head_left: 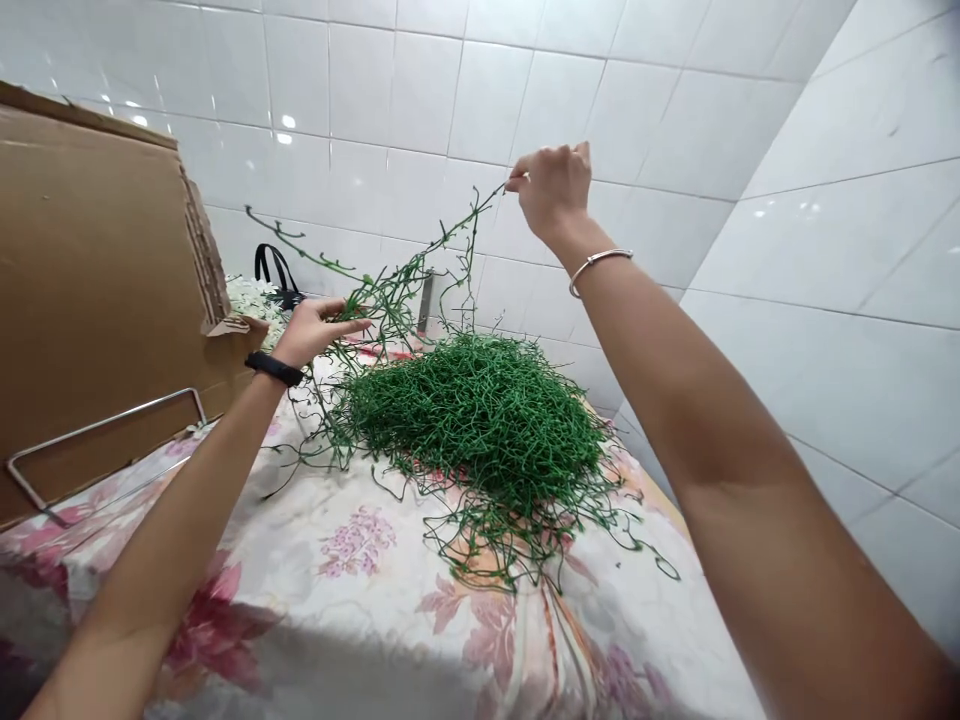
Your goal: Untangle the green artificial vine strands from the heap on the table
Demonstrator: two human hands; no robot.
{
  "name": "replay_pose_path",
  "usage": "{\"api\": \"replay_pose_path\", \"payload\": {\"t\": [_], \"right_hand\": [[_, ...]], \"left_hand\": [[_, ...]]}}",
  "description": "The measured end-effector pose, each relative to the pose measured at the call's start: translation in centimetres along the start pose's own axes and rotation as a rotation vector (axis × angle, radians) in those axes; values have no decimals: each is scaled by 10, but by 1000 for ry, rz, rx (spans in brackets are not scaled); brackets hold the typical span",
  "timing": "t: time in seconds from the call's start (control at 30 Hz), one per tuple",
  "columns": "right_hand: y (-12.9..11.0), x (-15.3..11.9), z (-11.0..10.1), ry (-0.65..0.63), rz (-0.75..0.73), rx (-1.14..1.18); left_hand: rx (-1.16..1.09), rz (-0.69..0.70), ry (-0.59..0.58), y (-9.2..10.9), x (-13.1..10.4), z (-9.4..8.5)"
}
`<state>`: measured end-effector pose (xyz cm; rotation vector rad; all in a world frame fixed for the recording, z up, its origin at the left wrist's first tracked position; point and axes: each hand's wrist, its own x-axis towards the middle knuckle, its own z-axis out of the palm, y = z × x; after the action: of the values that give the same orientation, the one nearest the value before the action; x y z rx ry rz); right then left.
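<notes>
We pinch one green vine strand (420, 250) at its upper end with the right hand (551, 190), left hand (315, 330) loosely gripping lower down, strand slanting up-right above the vine pile (480, 420).

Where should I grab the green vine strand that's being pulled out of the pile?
Pinch the green vine strand at its free upper end, from above, as the right hand does. The left hand grips it lower, beside the tangled pile, so side tendrils don't snag.
</notes>
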<state>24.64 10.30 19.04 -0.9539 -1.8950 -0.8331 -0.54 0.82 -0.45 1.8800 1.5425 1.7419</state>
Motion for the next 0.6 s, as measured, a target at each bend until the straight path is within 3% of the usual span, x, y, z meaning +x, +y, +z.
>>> {"api": "replay_pose_path", "payload": {"t": [0.13,0.3,0.4,0.6], "right_hand": [[8,7,2,40,130,85],[21,12,2,105,217,239],[28,9,1,107,233,284],[41,1,-2,119,371,248]], "left_hand": [[-25,-31,26,4,21,-6],[-231,12,79,1,41,2],[-278,7,135,-8,46,9],[-291,-5,102,-18,47,8]]}}
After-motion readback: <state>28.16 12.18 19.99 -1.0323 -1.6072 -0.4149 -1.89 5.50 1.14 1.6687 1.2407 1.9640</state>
